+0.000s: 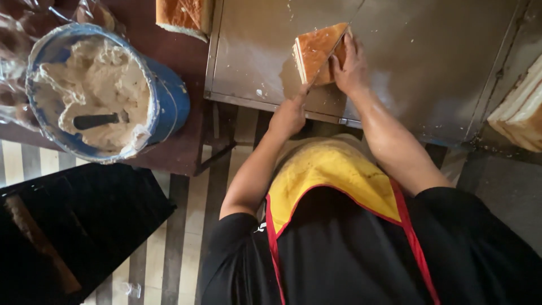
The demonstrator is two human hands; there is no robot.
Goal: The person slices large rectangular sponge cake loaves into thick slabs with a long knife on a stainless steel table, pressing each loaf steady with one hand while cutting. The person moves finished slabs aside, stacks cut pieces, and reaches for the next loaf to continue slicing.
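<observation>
This looks like a small bakery or cake workshop. A metal worktop (429, 62), dusted with crumbs and smears, carries a layered slab of cake (316, 52). Left of the worktop stands a big blue bucket (169, 99) heaped with pale cream, a tool handle sunk in it. More cake slabs (522, 110) are stacked at the worktop's right end. Below the worktop, the person wears a yellow apron (333, 175).

A person's left hand (289, 116) draws a knife (327, 59) through a cake slab (316, 51) steadied by the right hand (351, 68) on a steel table (429, 68), right of a blue cream bucket (169, 101).
</observation>
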